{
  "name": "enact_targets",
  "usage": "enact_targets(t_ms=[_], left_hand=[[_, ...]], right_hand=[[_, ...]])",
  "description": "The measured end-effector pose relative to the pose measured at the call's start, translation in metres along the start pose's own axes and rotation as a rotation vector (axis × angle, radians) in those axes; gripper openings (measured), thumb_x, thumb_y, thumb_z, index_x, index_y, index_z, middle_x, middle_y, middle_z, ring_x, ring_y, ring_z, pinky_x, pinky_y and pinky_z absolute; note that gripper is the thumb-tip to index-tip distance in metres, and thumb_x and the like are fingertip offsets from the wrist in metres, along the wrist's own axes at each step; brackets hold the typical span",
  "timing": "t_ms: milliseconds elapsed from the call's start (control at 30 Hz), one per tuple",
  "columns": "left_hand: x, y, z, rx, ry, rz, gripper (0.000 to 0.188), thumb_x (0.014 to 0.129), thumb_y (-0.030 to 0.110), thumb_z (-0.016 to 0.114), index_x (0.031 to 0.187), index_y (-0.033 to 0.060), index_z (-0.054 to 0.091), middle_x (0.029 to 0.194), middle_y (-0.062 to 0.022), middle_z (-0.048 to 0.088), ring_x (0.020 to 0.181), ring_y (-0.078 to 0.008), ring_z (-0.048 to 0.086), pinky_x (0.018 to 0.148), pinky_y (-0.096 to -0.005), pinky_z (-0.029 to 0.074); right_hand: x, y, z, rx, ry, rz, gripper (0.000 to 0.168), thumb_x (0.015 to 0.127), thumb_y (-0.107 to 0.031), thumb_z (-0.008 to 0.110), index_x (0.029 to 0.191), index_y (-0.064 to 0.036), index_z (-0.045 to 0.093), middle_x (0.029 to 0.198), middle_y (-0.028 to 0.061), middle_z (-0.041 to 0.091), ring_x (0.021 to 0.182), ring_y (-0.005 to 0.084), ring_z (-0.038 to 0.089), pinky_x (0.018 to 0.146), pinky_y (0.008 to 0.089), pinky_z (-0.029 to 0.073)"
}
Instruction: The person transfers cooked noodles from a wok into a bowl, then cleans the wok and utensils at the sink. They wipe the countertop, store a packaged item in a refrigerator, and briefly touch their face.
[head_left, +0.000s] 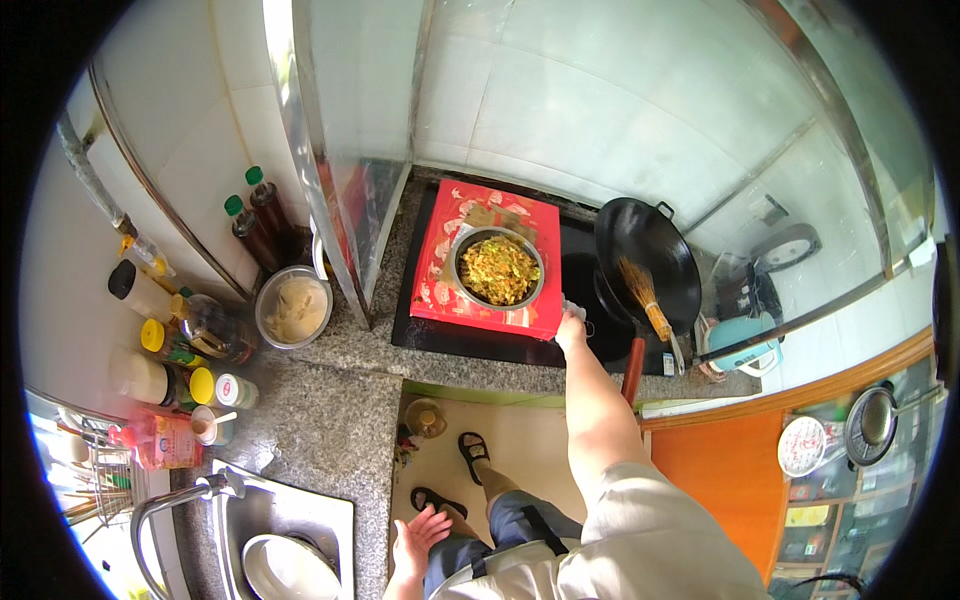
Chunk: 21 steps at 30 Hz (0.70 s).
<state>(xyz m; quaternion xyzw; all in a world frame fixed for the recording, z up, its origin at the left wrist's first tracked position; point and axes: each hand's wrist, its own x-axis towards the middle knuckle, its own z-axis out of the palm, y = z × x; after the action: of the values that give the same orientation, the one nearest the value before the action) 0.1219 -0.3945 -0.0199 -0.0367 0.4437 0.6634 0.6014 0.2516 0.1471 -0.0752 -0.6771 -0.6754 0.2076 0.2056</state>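
Observation:
My right hand (572, 330) reaches out over the black cooktop (480, 346), at the near right corner of a red printed box (431, 300). A crumpled white cloth or tissue (576, 307) shows at its fingers, which look closed on it; the hand partly hides it. On top of the box sits a round metal bowl (455, 279) of chopped, mixed vegetable filling (501, 270). Right of the hand, a black wok (679, 262) with a wooden handle (633, 371) holds a bamboo wok brush (646, 296). My left hand (421, 538) hangs low by my body, palm up, fingers apart, holding nothing.
A metal bowl of pale dough or batter (296, 306) stands on the granite counter (330, 405) at left, near several sauce bottles and jars (210, 326). Below is a sink (341, 517) with a basin (289, 570). A glass partition (352, 225) rises left of the cooktop.

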Motion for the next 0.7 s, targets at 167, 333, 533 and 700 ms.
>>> enact_targets(t_ms=[167,333,533,700], left_hand=[[0.014,0.007,0.018,0.053,-0.042,-0.030,0.076,0.092,0.060,0.029,0.129,-0.0047,0.043,0.117,-0.0211,0.058,0.106,-0.0313,0.059,0.091,-0.0396,0.046],[0.026,0.018,0.049,0.120,-0.069,-0.021,0.061,0.095,0.046,0.040,0.128,-0.0052,0.044,0.115,-0.0204,0.058,0.105,-0.0299,0.059,0.089,-0.0373,0.048],[0.036,0.021,0.061,0.258,-0.010,-0.049,0.038,0.095,0.024,0.050,0.123,-0.0015,0.050,0.112,-0.0182,0.061,0.100,-0.0275,0.062,0.087,-0.0348,0.049],[0.040,0.019,0.061,0.357,0.044,-0.114,0.039,0.095,0.025,0.050,0.124,-0.0021,0.049,0.113,-0.0183,0.060,0.101,-0.0275,0.061,0.089,-0.0372,0.049]], right_hand=[[-0.049,0.038,0.001,0.034,-0.041,0.029,0.043,0.093,-0.034,0.031,0.105,-0.002,0.057,0.101,0.0258,0.060,0.096,0.0452,0.055,0.087,0.0500,0.043],[-0.104,0.037,-0.014,-0.046,0.098,-0.453,0.030,0.083,-0.025,0.056,0.107,-0.008,0.055,0.109,0.0134,0.058,0.101,0.0353,0.054,0.085,0.0455,0.044],[-0.117,0.004,-0.062,-0.202,0.019,-0.362,0.054,0.070,-0.021,0.067,0.121,-0.018,0.050,0.123,0.0072,0.050,0.116,0.0293,0.045,0.092,0.0431,0.038],[-0.133,0.002,-0.028,-0.105,0.243,-0.252,0.047,0.066,-0.014,0.067,0.112,-0.015,0.056,0.117,0.0059,0.052,0.111,0.0295,0.045,0.091,0.0435,0.037]])
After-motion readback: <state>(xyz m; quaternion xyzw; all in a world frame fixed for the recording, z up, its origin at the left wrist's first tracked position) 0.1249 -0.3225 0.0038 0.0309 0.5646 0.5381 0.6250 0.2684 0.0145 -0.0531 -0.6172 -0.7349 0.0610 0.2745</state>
